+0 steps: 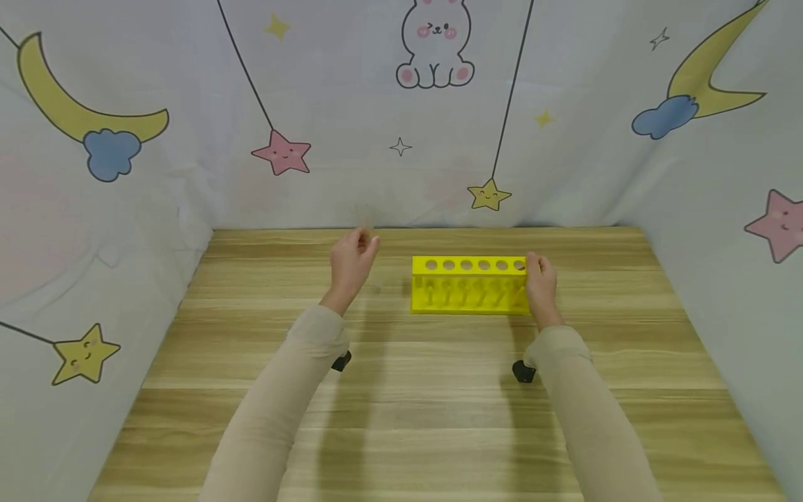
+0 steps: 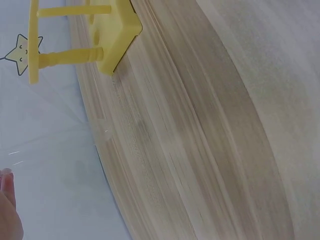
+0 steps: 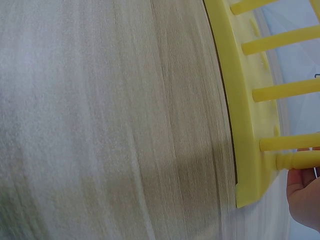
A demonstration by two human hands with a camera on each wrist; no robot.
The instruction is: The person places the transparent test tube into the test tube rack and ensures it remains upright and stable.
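Observation:
A yellow test tube rack (image 1: 469, 268) with a row of round holes in its top stands on the table. My right hand (image 1: 541, 284) grips the rack's right end, its fingers around the end post in the right wrist view. Left of the rack, my left hand (image 1: 353, 261) is raised above the table, thumb and fingers together. It pinches a clear, see-through test tube (image 2: 101, 131), which shows only faintly. In the left wrist view, the tube reaches from the fingertips toward the rack's side, apart from the rack (image 2: 120, 30).
The wood-grain table (image 1: 426, 418) ends at a white cloth backdrop (image 1: 351, 90) printed with stars and moons, which also hangs at both sides. Small black devices (image 1: 524, 371) sit under the wrists.

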